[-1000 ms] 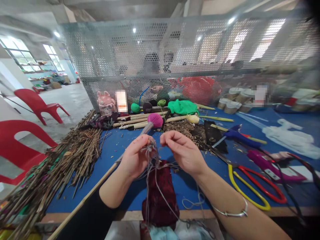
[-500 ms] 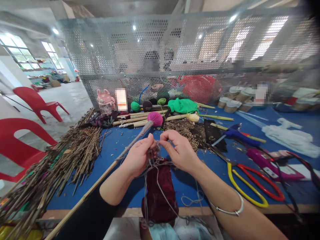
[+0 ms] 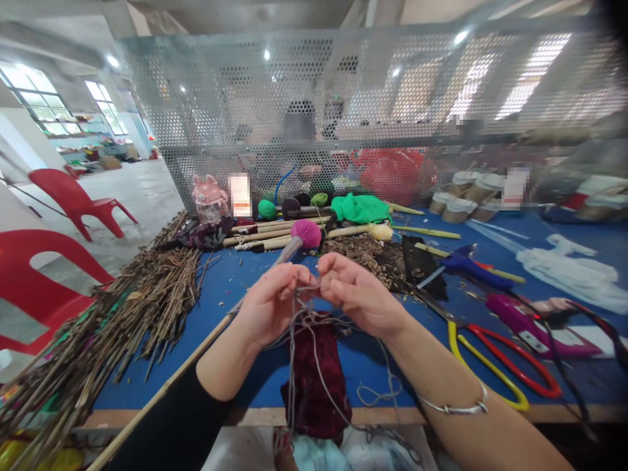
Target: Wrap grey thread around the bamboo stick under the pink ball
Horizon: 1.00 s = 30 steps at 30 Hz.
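Grey cord (image 3: 318,363) runs between my two hands and hangs in loose strands down over a dark red cloth (image 3: 316,386). My left hand (image 3: 275,301) pinches the cord, fingers curled. Facing it, nearly touching, my right hand (image 3: 360,294) grips the cord too between thumb and fingers. Behind my left hand passes a long bamboo stick (image 3: 213,335), its far end wrapped in grey and topped by a magenta ball (image 3: 307,233). Exactly how the strands cross between my fingertips is hidden.
Dry twigs (image 3: 167,294) cover the left side of the blue table. Scissors (image 3: 505,353) with yellow and red handles lie right, near a purple tool (image 3: 544,327) and a blue-handled one (image 3: 473,265). Beyond stand wood shavings (image 3: 353,255), green cloth (image 3: 363,208) and a perforated metal screen (image 3: 220,98).
My right hand has turned, its fingers curling closer to the left hand. My left fingers have folded over the cord. The view has shifted slightly.
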Tool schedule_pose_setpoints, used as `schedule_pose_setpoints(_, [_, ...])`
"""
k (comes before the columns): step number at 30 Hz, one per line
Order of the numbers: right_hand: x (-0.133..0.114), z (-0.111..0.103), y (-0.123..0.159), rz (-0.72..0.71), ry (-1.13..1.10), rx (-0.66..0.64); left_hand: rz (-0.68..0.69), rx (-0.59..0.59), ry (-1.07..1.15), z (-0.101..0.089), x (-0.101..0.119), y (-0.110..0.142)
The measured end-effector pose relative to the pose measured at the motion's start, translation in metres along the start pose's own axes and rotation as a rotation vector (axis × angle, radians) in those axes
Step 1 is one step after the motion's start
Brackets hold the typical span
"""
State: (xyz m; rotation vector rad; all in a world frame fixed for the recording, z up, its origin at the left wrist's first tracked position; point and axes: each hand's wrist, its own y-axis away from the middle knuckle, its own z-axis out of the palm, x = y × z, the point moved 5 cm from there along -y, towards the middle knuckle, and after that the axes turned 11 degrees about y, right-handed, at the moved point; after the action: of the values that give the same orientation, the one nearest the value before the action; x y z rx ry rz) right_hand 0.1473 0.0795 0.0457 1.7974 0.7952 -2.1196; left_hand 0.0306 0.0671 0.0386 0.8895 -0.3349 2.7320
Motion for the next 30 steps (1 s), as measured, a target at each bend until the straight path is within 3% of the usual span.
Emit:
schedule_pose_setpoints(4, [0.005, 0.002, 0.004, 0.141, 0.109, -0.206, -0.030, 0.008, 0.057, -0.003, -0.003, 0.000])
schedule_pose_setpoints(8, [0.001, -0.006, 0.003, 0.064, 0.133, -0.187, -0.017, 0.024, 0.111, -0.001, 0.000, 0.000])
schedule_pose_setpoints(16, [-0.007, -0.013, -0.001, -0.133, -0.146, -0.007, -0.032, 0.011, 0.151, 0.004, 0.013, 0.004])
schedule_pose_setpoints(20, [-0.002, -0.001, 0.003, -0.130, -0.246, -0.132, 0.000, -0.019, 0.145, 0.005, 0.014, 0.006])
schedule_pose_setpoints(25, [0.000, 0.011, 0.007, -0.074, -0.344, -0.331, 0.052, -0.105, -0.044, 0.012, 0.017, 0.013])
schedule_pose_setpoints(30, [-0.011, 0.017, 0.020, -0.033, -0.307, -0.312, 0.038, -0.084, -0.008, 0.020, 0.034, 0.039])
